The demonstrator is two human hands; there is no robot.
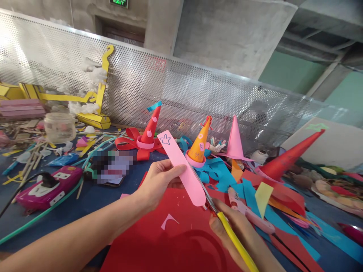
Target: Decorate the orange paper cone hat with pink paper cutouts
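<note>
A long pink paper strip [184, 172] has a star drawn in blue near its upper left end; its lower right end is rounded. My left hand [163, 179] pinches the strip near its middle, thumb on top. In my right hand [227, 223] are scissors with yellow handles [236, 241]. Their blades lie along the strip's right edge, near the rounded end. Part of my right hand's fingers is hidden behind the scissors. Below the strip, a small pink scrap [169, 221] rests on a large red sheet [141, 234].
Paper cone hats stand behind: red [150, 130], orange [200, 143], pink [235, 141]; another red cone [289, 158] leans right. At left are a purple power strip [51, 187], a phone [116, 170] and a jar [59, 127]. A pink glue gun [252, 217] lies right, among blue paper strips.
</note>
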